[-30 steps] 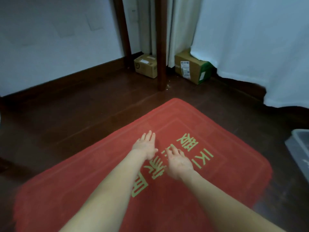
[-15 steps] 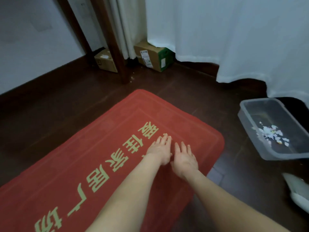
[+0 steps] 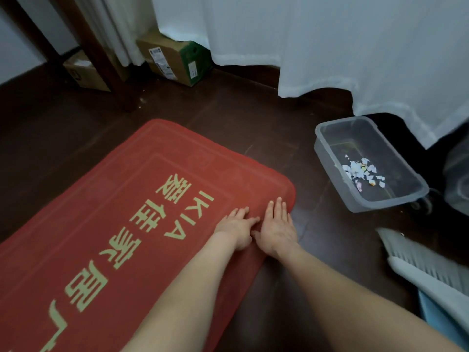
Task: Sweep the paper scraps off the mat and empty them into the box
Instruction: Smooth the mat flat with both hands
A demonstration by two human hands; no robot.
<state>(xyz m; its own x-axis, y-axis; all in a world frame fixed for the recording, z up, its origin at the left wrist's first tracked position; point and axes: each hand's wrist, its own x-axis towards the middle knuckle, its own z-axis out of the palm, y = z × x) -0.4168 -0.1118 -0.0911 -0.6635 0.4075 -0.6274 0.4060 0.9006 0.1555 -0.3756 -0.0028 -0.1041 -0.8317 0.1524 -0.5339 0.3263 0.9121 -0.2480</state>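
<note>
- I was over a dark wooden floor (image 3: 228,118), with a white curtain (image 3: 330,47) hanging down to it along the far side and two dark wooden posts (image 3: 101,47) standing at the far left.
- One red mat (image 3: 101,199) with yellow-green lettering lay on the floor and filled the lower left of my view.
- One clear plastic box (image 3: 327,161) stood on the floor to the right of the mat, apart from its corner, open at the top.
- One grey-bristled brush (image 3: 418,257) lay at the right edge on what looked like a light blue dustpan (image 3: 436,313), nearer to me than the plastic box.
- Two cardboard boxes sat by the posts: a larger one (image 3: 175,62) with a green side and white labels at the curtain's foot, and a smaller one (image 3: 81,72) partly behind a post. I could not tell what either held.
- My left hand (image 3: 236,227) and right hand (image 3: 276,227) lay palm down, side by side, on the mat's right corner. The right hand's fingers were straight, the left's loosely spread, and neither held anything.
- The paper scraps (image 3: 363,171) lay in one loose heap on the bottom of the plastic box, mostly white with a few coloured bits, too small and overlapping to count.
</note>
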